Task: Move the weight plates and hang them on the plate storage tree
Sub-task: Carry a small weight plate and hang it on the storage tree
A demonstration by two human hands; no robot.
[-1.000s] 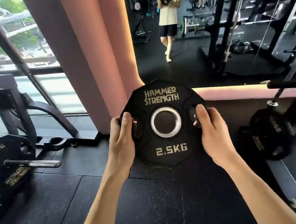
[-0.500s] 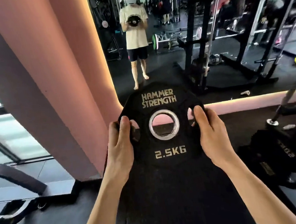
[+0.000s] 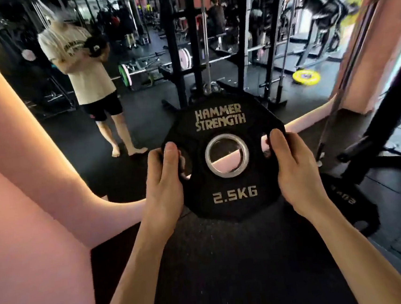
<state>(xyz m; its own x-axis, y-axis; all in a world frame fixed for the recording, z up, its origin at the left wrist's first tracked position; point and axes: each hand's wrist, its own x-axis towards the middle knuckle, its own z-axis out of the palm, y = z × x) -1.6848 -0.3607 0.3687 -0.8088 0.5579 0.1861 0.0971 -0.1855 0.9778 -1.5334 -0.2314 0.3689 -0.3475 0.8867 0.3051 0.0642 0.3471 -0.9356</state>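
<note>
Two hands, left hand (image 3: pixel 164 187) and right hand (image 3: pixel 294 174), gripped the weight plate (image 3: pixel 226 159) upright, fingers clamped on its side edges.

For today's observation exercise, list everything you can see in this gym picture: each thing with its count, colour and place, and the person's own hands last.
2.5 kg weight plate: one, black with pale lettering and a metal-ringed centre hole, held up in the middle of the view.
Larger weight plate: one, black, low at the right, by a black machine frame.
Mirror: one, across the far wall, reflecting the gym and a person in a pale T-shirt and black shorts.
Yellow plate: one, flat on the floor, seen in the mirror.
Pink wall: left side.
Floor mat: black, underfoot.
Left hand: grips the plate's left edge.
Right hand: grips the plate's right edge.
</note>
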